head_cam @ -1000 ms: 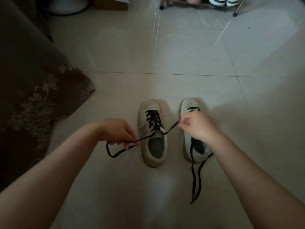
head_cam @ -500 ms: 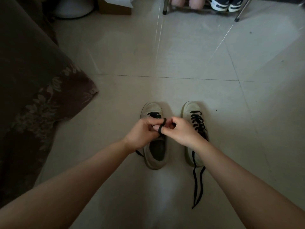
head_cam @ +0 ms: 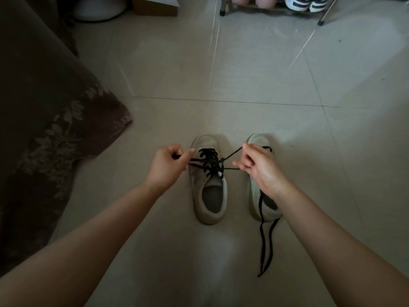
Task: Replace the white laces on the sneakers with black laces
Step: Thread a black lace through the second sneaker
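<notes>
Tying the black lace (head_cam: 211, 161) on the left sneaker (head_cam: 209, 185), on the floor beside its mate: left hand (head_cam: 167, 166) and right hand (head_cam: 257, 166) each pinch a loop. Pulling both loops evenly outward should seat the knot.

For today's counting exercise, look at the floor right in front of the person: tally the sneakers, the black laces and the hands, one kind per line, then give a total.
Sneakers: 2, the left sneaker and the right sneaker
Black laces: 2, the tied lace and the loose lace
Hands: 2, the left hand and the right hand, each pulling an end of the tied lace
Total: 6
</notes>
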### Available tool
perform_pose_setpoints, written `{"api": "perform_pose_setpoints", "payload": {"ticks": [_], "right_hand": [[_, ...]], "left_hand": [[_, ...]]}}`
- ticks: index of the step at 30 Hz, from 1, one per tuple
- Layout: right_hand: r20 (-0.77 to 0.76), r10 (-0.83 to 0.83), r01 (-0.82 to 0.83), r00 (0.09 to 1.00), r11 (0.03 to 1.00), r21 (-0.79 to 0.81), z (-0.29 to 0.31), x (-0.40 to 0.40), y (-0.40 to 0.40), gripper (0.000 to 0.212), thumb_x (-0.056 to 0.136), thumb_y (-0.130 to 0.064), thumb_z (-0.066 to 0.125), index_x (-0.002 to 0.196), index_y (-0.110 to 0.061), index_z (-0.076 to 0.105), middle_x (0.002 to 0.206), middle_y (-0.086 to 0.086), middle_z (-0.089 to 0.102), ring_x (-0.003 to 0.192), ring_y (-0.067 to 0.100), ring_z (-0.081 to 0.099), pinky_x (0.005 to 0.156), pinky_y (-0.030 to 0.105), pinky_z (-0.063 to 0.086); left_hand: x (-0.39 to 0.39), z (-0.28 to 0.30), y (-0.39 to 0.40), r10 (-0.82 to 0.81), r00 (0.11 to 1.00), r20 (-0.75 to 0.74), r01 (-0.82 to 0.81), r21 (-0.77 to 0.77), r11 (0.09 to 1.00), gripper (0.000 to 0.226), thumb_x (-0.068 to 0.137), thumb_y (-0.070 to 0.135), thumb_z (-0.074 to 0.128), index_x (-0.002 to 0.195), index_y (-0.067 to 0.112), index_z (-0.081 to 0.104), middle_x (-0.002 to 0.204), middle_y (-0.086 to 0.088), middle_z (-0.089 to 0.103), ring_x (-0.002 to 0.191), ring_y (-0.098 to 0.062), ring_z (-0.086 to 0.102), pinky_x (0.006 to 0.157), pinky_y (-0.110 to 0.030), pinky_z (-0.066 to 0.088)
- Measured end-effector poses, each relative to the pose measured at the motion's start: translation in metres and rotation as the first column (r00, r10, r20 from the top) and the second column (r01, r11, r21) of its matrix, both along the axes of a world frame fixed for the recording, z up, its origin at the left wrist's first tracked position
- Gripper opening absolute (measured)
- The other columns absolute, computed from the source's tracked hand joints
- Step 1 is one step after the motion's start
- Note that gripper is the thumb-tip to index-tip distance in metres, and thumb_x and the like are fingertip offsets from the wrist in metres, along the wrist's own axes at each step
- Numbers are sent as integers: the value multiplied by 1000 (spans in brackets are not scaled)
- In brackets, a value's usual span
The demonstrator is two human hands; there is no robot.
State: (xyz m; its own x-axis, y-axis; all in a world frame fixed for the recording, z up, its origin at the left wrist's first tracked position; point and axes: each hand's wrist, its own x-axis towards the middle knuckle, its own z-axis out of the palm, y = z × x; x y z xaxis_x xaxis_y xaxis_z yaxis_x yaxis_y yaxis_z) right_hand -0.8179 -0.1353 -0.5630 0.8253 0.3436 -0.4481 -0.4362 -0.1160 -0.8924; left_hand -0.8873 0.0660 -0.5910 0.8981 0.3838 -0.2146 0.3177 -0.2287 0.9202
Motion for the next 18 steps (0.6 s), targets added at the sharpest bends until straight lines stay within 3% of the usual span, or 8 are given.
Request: {"api": "perform_pose_setpoints", "payload": {"ticks": [2,4,8,11,12,14,16,18], "right_hand": [[214,31,33,976,958,-286,-3,3,-4,38,98,-34,47,66,-16,39,55,-4,32,49,13,34,55,28,41],[392,252,56,885,777,-627,-7,8,-17,41,96,-34,51,63,-10,45,54,2,40,54,20,40,55,32,30],[245,492,-18,835,470,-883,-12,10,-51,42,95,-34,50,58,-13,45,57,0,46,61,22,48,51,29,29],[147,617,-11,773,244,-970,-10,9,-55,36,92,-40,50,67,-15,53,63,-3,54,65,18,52,52,25,28],[163,650,-1,742,244,-970,-8,8,-51,30,91,-41,52,73,-18,58,69,-6,58,71,17,54,55,24,30],[253,697,-23,671,360,-933,-7,4,-40,18,90,-41,56,91,-26,65,88,-10,63,90,15,54,68,25,36],[317,759,-80,568,434,-897,-10,-1,-27,29,89,-41,58,113,-25,64,109,-6,61,110,17,48,89,29,38],[276,805,-171,526,418,-892,-15,-7,-13,46,90,-35,58,133,-23,50,121,-5,57,120,17,45,106,33,29]], "left_hand": [[0,1,6,-20,1000,23,14,221,975,50,87,23,66,52,20,30,43,6,32,46,-12,32,52,-31,34],[-3,-3,22,-4,1000,-26,15,428,904,50,87,26,65,52,17,30,47,3,29,49,-16,31,52,-31,25],[-20,-20,53,131,961,-243,63,654,754,45,89,32,60,56,12,36,57,1,42,66,-27,46,54,-29,26],[-29,-30,48,62,924,-377,230,679,698,35,89,38,57,64,16,48,73,-2,57,79,-29,56,60,-29,33],[-29,-32,42,11,911,-412,295,673,678,30,90,41,56,71,18,54,80,-3,62,85,-28,59,65,-30,36],[-25,-34,31,-101,903,-417,367,629,685,24,91,42,53,86,21,63,92,-1,66,94,-26,60,77,-33,42],[-19,-33,15,-262,907,-331,401,482,779,22,92,36,50,99,21,65,102,0,66,100,-25,60,86,-36,46],[-14,-29,-3,-387,890,-241,453,372,810,24,88,33,50,103,19,64,103,-3,61,98,-24,60,88,-38,47]]}}
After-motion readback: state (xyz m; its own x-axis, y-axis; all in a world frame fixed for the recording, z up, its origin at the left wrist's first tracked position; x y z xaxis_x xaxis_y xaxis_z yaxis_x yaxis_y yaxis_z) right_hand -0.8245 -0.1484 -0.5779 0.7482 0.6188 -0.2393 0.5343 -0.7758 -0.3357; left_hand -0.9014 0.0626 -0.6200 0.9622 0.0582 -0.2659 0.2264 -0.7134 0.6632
